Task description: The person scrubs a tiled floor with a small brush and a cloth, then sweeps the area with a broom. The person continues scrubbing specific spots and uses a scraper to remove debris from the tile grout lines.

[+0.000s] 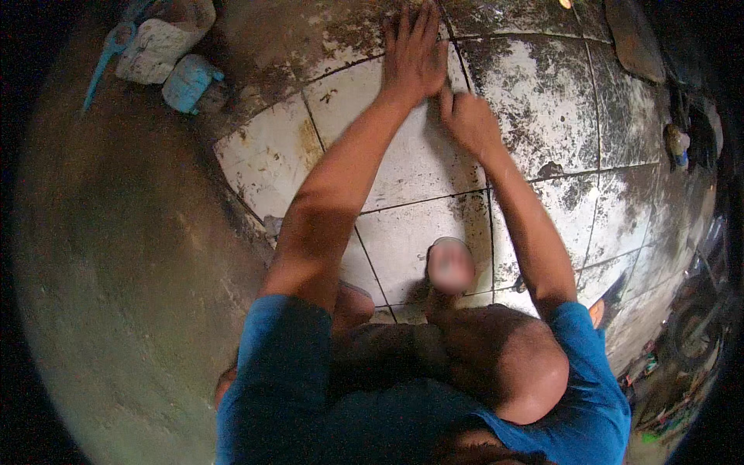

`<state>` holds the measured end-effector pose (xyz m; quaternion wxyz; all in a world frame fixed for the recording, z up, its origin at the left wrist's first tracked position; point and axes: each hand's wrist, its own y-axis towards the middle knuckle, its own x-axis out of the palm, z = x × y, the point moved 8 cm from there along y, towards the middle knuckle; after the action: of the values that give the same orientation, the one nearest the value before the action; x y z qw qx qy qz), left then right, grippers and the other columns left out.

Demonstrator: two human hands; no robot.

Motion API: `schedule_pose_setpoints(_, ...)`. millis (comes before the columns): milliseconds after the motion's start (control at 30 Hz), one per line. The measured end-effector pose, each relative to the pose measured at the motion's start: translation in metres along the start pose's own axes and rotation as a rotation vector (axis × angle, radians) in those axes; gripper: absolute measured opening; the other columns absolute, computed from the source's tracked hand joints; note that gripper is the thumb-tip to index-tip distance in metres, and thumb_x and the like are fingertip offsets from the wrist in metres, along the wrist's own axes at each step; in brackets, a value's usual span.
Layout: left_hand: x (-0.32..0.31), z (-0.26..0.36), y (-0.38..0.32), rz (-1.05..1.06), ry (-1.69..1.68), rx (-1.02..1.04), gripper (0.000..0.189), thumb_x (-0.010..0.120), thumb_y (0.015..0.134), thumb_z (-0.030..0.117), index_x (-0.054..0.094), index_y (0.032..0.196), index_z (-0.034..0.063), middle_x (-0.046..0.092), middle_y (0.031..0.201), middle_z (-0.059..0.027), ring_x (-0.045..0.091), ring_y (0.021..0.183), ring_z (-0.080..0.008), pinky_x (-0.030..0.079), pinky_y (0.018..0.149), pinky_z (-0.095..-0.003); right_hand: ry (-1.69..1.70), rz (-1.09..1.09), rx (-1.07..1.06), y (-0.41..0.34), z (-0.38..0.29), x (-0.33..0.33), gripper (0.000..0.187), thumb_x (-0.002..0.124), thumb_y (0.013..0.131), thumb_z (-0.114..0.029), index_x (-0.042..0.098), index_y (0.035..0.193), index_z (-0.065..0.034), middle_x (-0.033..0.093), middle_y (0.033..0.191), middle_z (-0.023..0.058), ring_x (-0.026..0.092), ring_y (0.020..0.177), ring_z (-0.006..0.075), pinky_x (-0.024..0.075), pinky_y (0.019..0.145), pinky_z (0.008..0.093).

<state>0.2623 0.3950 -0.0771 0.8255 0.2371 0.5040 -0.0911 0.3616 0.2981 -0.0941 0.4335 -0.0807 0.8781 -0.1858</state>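
My left hand (411, 61) lies palm down on a white floor tile (407, 168), its fingers pointing away from me. Close to its heel is my right hand (472, 121), with most fingers curled and one digit stretched towards the left hand, near a dark tile joint. Whether the right hand holds something small is hidden. Brown and black stains mark the tiles around both hands. Between my legs, low in the view, a round pinkish thing (451, 266) is blurred, so its kind is unclear.
At the upper left are a whitish, crusted container (152, 51), a blue plastic piece with a ring and long handle (104, 65) and a small blue container (187, 84). A greenish-brown surface (133, 279) runs along the left. Mixed clutter, partly dark, lines the right rim.
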Motion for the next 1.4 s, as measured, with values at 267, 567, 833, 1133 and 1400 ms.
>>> schedule_pose_setpoints(267, 0.009, 0.068, -0.095, -0.345, -0.008, -0.089, 0.073, 0.055, 0.1, 0.034, 0.028, 0.163, 0.0073, 0.028, 0.169, -0.0135, 0.019, 0.155, -0.047, 0.016, 0.122, -0.0683, -0.059, -0.019, 0.088, -0.115, 0.031, 0.012, 0.053, 0.05, 0.105, -0.04, 0.066, 0.084, 0.0057, 0.064, 0.069, 0.0346, 0.067, 0.068, 0.0537, 0.0558, 0.067, 0.0606)
schedule_pose_setpoints(567, 0.025, 0.014, 0.018, -0.129, -0.054, -0.087, 0.065, 0.039, 0.106, 0.041, 0.031, 0.162, 0.0091, 0.029, 0.169, -0.0108, 0.017, 0.157, -0.0386, 0.012, 0.128, -0.059, -0.032, 0.024, -0.012, 0.015, 0.02, -0.021, 0.061, 0.043, 0.106, -0.044, 0.073, 0.092, 0.007, 0.068, 0.089, 0.037, 0.069, 0.087, 0.0538, 0.0562, 0.083, 0.0585)
schedule_pose_setpoints(833, 0.007, 0.087, -0.087, -0.334, 0.026, -0.041, 0.068, 0.05, 0.102, 0.04, 0.036, 0.158, 0.0048, 0.033, 0.166, -0.0152, 0.023, 0.153, -0.0438, 0.018, 0.124, -0.0636, -0.045, -0.059, 0.015, -0.117, 0.067, 0.029, 0.051, 0.046, 0.106, -0.035, 0.068, 0.093, 0.0088, 0.067, 0.086, 0.0364, 0.068, 0.077, 0.0546, 0.0549, 0.075, 0.0612)
schedule_pose_setpoints(1133, -0.015, -0.031, -0.035, -0.087, -0.007, -0.173, 0.07, 0.046, 0.103, 0.038, 0.028, 0.162, 0.0046, 0.027, 0.169, -0.0145, 0.018, 0.156, -0.0433, 0.014, 0.126, -0.0608, -0.076, -0.05, -0.165, -0.008, -0.032, 0.02, 0.059, 0.041, 0.108, -0.044, 0.068, 0.094, 0.0072, 0.068, 0.088, 0.0352, 0.067, 0.084, 0.0542, 0.055, 0.079, 0.0594)
schedule_pose_setpoints(1400, -0.058, -0.01, -0.171, -0.241, -0.051, -0.351, 0.069, 0.047, 0.102, 0.033, 0.027, 0.162, 0.0045, 0.022, 0.171, -0.0167, 0.011, 0.157, -0.0462, 0.01, 0.124, -0.0661, -0.197, -0.294, -0.143, -0.115, -0.033, 0.085, 0.054, 0.042, 0.106, -0.042, 0.067, 0.096, 0.0058, 0.069, 0.086, 0.0341, 0.07, 0.081, 0.0505, 0.0562, 0.077, 0.06)
